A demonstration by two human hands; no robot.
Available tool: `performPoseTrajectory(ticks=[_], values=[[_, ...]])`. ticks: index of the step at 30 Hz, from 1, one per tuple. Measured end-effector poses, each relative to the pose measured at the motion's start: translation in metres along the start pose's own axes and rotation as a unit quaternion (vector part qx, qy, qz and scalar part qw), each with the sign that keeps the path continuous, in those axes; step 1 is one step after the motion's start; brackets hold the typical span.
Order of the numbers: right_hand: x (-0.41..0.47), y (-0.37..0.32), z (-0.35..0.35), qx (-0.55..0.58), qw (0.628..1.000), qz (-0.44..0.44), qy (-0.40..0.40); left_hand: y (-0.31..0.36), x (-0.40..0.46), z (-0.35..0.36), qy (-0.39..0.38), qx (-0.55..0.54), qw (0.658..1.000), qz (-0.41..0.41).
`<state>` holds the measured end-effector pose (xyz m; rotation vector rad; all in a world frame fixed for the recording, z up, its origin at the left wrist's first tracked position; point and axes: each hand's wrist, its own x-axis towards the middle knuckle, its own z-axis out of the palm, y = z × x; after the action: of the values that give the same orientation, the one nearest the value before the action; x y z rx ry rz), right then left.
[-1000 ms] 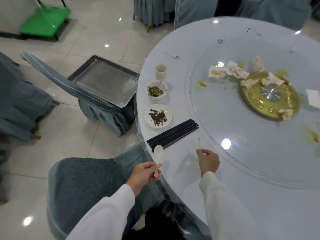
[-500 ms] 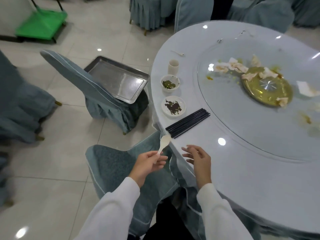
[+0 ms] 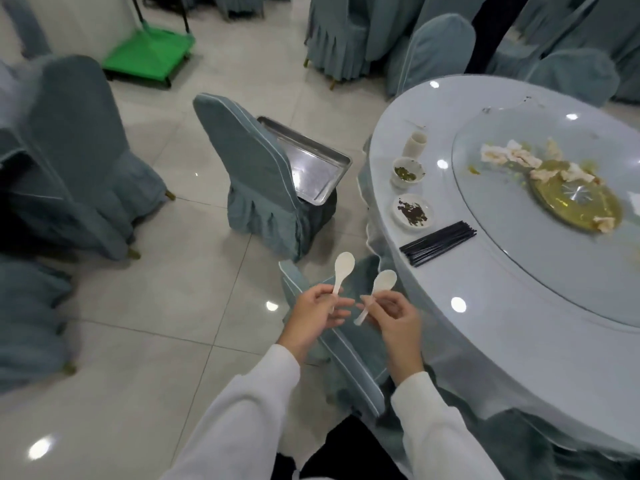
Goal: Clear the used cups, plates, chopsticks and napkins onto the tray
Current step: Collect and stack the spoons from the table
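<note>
My left hand [image 3: 318,311] pinches the handle of a white spoon [image 3: 343,270], bowl up. My right hand [image 3: 393,315] holds a second white spoon [image 3: 382,285] beside it. Both hands hover off the table's edge, above a chair. A metal tray [image 3: 311,168] lies on a covered chair seat to the left of the table. On the table's near left rim stand a white cup [image 3: 415,143], a small bowl [image 3: 408,172] with green scraps and a saucer [image 3: 412,211] with dark scraps. A bundle of black chopsticks [image 3: 438,242] lies near them. Crumpled napkins [image 3: 512,155] sit on the glass turntable.
A gold dish [image 3: 575,202] with food remains sits mid-turntable. Covered chairs [image 3: 256,168] ring the round table [image 3: 519,323], one right under my hands. A green trolley [image 3: 149,53] stands at the back left on the tiled floor.
Both hands drew back from the table toward the left. The right hand now holds a second spoon up beside the left one. The view swung left, bringing more floor and chairs in.
</note>
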<state>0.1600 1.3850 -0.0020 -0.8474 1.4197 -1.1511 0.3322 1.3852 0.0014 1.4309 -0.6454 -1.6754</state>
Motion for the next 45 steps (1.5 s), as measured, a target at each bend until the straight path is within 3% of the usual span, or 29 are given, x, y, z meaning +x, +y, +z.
performPoseTrajectory(ticks=[11, 20, 24, 29, 34, 38, 41, 45], values=[[0.002, -0.028, 0.098, 0.052, 0.986, 0.098, -0.128, 0.024, -0.010, -0.067, 0.065, 0.002, 0.997, 0.045], [0.070, -0.026, 0.160, 0.025, 0.990, 0.113, -0.082, 0.063, 0.054, -0.091, 0.086, -0.006, 0.995, 0.053], [0.111, -0.032, 0.181, 0.044, 0.988, 0.136, -0.053, 0.095, 0.089, -0.097, 0.057, -0.003, 0.997, 0.046], [0.149, -0.043, 0.201, 0.030, 0.987, 0.157, -0.016, 0.126, 0.119, -0.100, 0.020, -0.078, 0.996, 0.026], [0.179, -0.050, 0.228, 0.099, 0.971, 0.217, -0.025, 0.154, 0.156, -0.119, -0.025, -0.125, 0.992, -0.022], [0.204, -0.051, 0.252, 0.091, 0.967, 0.239, -0.014, 0.168, 0.193, -0.141, -0.045, -0.125, 0.990, -0.049], [0.230, -0.057, 0.280, 0.076, 0.968, 0.239, 0.011, 0.191, 0.233, -0.160, -0.058, -0.093, 0.992, -0.056], [0.256, -0.068, 0.317, 0.031, 0.974, 0.220, 0.054, 0.231, 0.281, -0.186, -0.087, 0.044, 0.995, -0.006]])
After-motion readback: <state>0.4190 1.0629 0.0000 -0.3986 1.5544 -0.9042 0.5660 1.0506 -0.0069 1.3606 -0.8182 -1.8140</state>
